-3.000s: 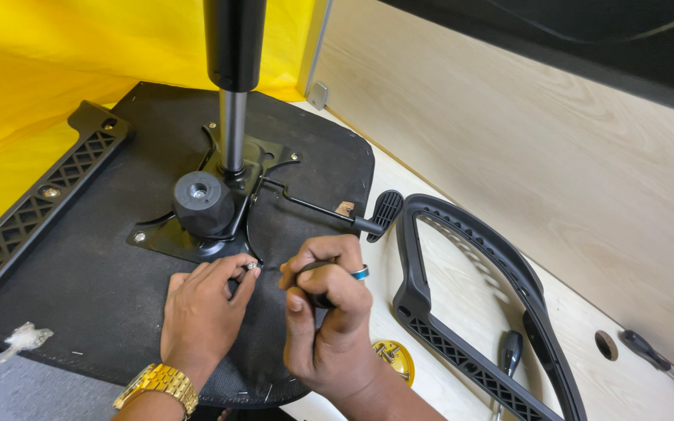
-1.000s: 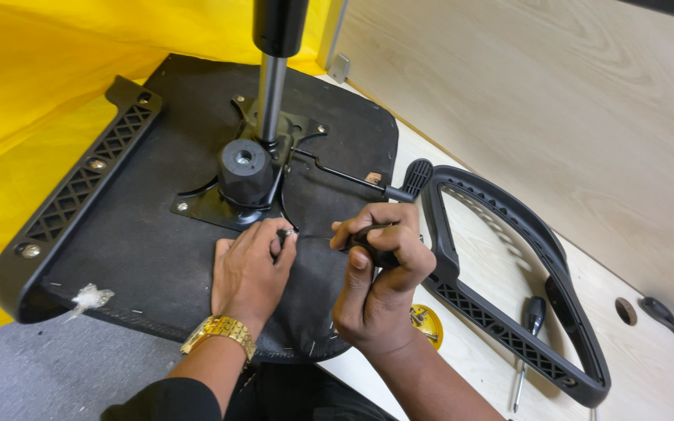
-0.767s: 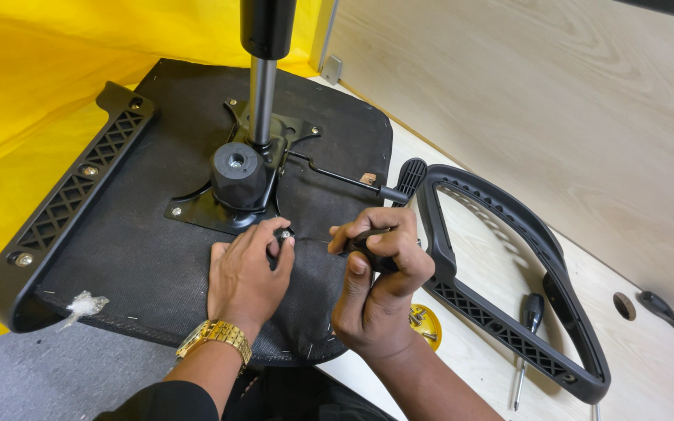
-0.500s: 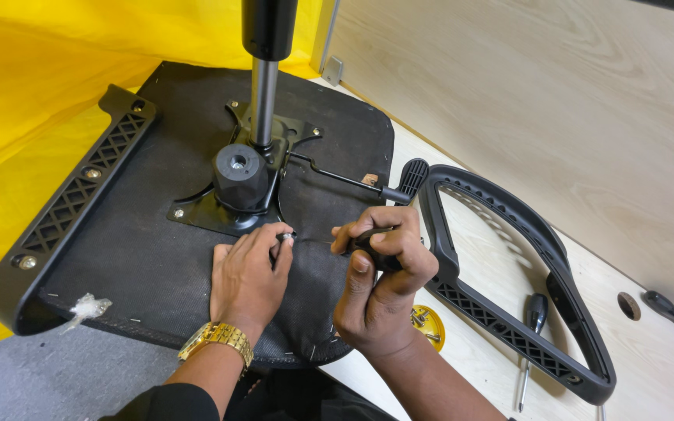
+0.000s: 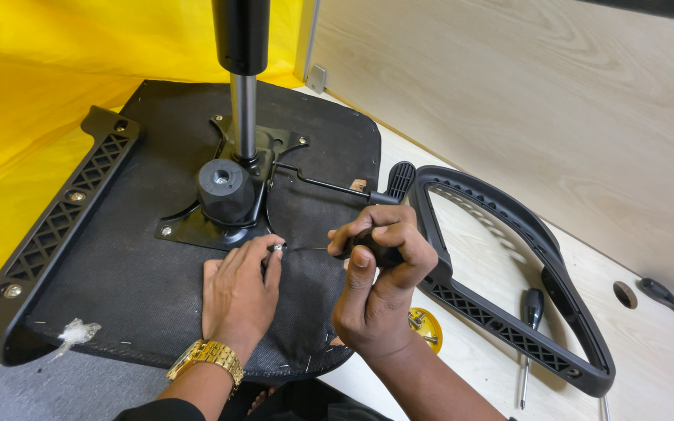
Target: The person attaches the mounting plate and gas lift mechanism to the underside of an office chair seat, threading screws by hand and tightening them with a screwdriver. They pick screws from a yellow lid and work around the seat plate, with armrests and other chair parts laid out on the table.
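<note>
The screw [image 5: 277,248] sits on the underside of an upturned chair seat [image 5: 118,265], near the seat's front edge, pinched between the fingertips of the left hand [image 5: 237,292], which lies flat on the black fabric. The right hand [image 5: 376,288] is clamped in a fist around a dark screwdriver [image 5: 352,249] whose thin shaft points at the screw. Just beyond stands the metal plate [image 5: 196,230] with its knob [image 5: 224,187], lever [image 5: 337,189] and gas column [image 5: 243,101]. One armrest [image 5: 64,214] already looks bolted along the seat's left edge; a second armrest [image 5: 524,273] lies loose on the table's [image 5: 665,359] right side, so that seems left to do. Another screwdriver [image 5: 530,327] lies beside it.
</note>
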